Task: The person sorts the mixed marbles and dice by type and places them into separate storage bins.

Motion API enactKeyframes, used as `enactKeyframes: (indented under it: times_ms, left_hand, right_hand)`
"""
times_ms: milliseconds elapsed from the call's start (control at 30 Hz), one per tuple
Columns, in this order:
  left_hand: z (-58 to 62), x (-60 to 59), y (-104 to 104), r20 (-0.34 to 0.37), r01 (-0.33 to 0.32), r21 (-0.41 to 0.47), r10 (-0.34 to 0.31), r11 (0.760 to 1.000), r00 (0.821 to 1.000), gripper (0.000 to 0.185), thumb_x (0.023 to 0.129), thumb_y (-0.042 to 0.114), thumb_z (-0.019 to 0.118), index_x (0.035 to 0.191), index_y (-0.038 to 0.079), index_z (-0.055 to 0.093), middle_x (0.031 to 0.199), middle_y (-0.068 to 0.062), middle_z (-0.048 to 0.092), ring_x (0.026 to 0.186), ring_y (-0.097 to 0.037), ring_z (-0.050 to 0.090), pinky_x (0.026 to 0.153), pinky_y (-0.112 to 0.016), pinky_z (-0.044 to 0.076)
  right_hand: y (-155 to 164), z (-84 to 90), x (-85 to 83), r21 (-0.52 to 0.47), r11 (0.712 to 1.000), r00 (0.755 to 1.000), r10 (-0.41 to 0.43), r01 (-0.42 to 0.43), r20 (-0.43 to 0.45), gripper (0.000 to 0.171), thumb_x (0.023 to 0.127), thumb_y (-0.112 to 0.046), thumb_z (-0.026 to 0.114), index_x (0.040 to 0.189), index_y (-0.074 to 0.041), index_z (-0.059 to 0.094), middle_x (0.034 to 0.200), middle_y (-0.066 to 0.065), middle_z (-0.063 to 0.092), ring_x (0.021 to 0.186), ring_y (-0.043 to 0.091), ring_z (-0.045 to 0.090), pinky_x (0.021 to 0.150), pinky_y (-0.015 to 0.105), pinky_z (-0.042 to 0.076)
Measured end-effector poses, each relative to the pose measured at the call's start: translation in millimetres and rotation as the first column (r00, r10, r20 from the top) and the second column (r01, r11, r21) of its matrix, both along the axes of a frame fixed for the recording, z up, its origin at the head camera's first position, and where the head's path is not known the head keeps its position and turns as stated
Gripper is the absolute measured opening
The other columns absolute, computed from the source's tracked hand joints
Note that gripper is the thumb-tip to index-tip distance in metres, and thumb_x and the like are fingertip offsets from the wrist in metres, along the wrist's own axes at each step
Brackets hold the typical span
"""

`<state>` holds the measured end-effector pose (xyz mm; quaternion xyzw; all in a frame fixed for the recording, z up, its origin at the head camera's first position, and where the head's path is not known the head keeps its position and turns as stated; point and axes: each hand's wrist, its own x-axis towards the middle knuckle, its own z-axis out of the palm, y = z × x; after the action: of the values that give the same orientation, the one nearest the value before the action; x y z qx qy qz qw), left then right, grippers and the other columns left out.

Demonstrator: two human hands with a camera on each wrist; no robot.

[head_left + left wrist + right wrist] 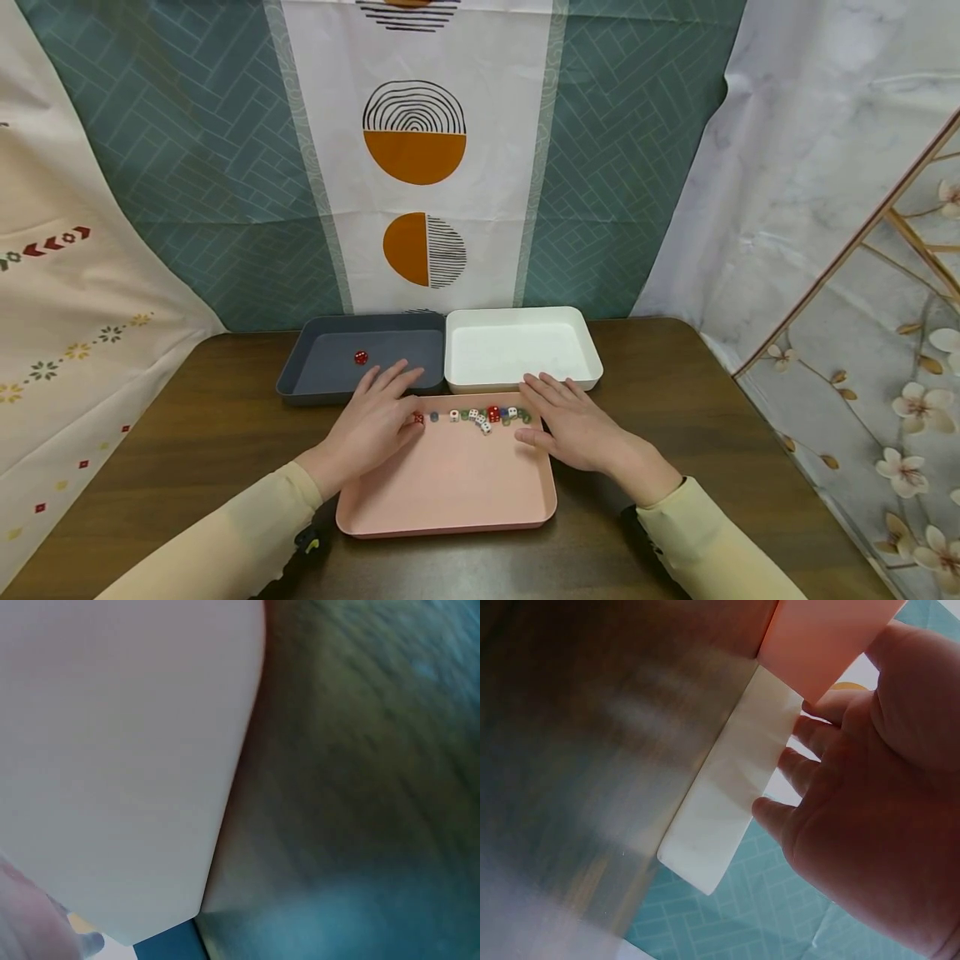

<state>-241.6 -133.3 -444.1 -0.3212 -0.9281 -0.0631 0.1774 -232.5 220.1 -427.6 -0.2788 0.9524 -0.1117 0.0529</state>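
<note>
A pink tray (450, 487) lies in front of me on the wooden table. A row of small dice (480, 414), white, red, green and blue, runs along its far edge. My left hand (378, 404) lies flat over the tray's far left corner with straight fingers reaching the grey tray's rim. A red die (417, 418) sits right beside it. On the far right corner my right hand (558, 412) rests flat, its fingers near the white tray (517, 350). Neither hand holds anything. In the right wrist view, the right hand (870, 802) shows relaxed fingers beside the white tray (735, 817).
Behind the pink tray stand a dark grey tray (397, 350), holding one red die (361, 357), and an empty white tray, side by side. Patterned cloths hang behind the table (187, 433). The left wrist view shows only the pink tray (112, 750) and blurred table wood (360, 787).
</note>
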Motion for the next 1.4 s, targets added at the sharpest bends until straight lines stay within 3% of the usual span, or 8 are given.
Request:
enactKeyframes:
  times_ms: [567,733,1000,1400]
  left_hand:
    - [23.2,-13.5,-14.2,-0.022,-0.017,0.094,0.019,0.995,1.000,0.022,0.087,0.006,0.095,0.096,0.015,0.077,0.163,-0.025,0.052,0.159,-0.049,0.037,0.128,-0.070,0.025]
    - [25.8,-17.4,-18.1,-0.012,-0.032,0.106,0.034,0.994,0.999,0.016,0.092,0.007,0.092,0.094,0.013,0.077,0.165,-0.025,0.051,0.160,-0.050,0.034,0.129,-0.071,0.022]
    - [28.3,-28.7,-22.9,-0.036,-0.084,0.101,0.088,0.991,0.995,0.016,0.089,0.008,0.094,0.092,0.012,0.079,0.164,-0.028,0.050,0.159,-0.051,0.035,0.127,-0.072,0.024]
    - [28.2,-53.5,-35.7,0.059,-0.194,0.068,0.190,0.979,0.980,0.009,0.094,0.010,0.089,0.099,0.010,0.081,0.166,-0.028,0.047,0.160,-0.051,0.031,0.128,-0.072,0.022]
  right_hand:
    - [0.7,-0.5,-0.9,0.006,1.000,1.000,0.006,-0.006,-0.002,0.085,0.112,-0.058,0.056,0.174,-0.005,0.031,0.182,0.014,0.024,0.169,0.036,0.017,0.135,0.060,0.009]
    - [-0.3,0.5,-0.7,0.009,1.000,1.000,0.007,-0.007,0.001,0.085,0.112,-0.059,0.055,0.174,-0.005,0.031,0.182,0.014,0.024,0.169,0.036,0.018,0.135,0.060,0.010]
    - [1.4,-1.2,-0.7,0.007,1.000,1.000,0.003,-0.003,-0.001,0.085,0.112,-0.058,0.056,0.174,-0.005,0.031,0.182,0.013,0.024,0.169,0.035,0.017,0.135,0.059,0.009]
    - [2.0,-3.6,-1.7,-0.007,1.000,1.000,0.006,-0.006,-0.011,0.086,0.111,-0.059,0.057,0.174,-0.005,0.033,0.181,0.014,0.025,0.169,0.036,0.018,0.135,0.060,0.010]
